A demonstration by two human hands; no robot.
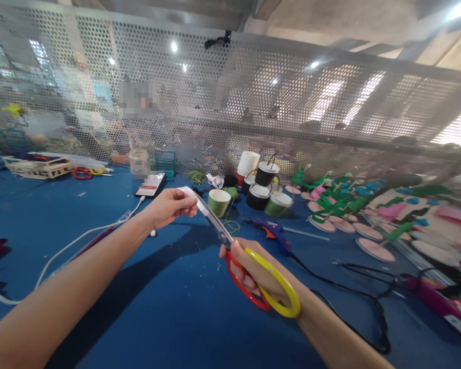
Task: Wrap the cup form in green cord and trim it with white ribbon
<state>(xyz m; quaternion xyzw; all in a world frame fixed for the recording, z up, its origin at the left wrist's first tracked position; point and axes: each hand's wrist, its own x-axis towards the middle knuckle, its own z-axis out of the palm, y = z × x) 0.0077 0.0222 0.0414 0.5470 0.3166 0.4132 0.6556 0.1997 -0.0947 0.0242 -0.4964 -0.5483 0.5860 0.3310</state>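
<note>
My left hand [169,206] pinches a small white strip of paper [193,197] above the blue table. My right hand [253,274] grips scissors [259,279] with one red and one yellow handle loop. The blades [215,222] point up and left and meet the white strip at its lower edge. Both hands hover over the table, a little in front of a green paper cup [218,202].
The blue table [157,307] carries a cluster of paper cups [263,187], a blue glue gun [271,233] with a black cord, a phone [151,184] on a white cable, a jar [139,162], and several pink discs with green shapes [341,215]. A perforated metal screen [253,102] stands behind.
</note>
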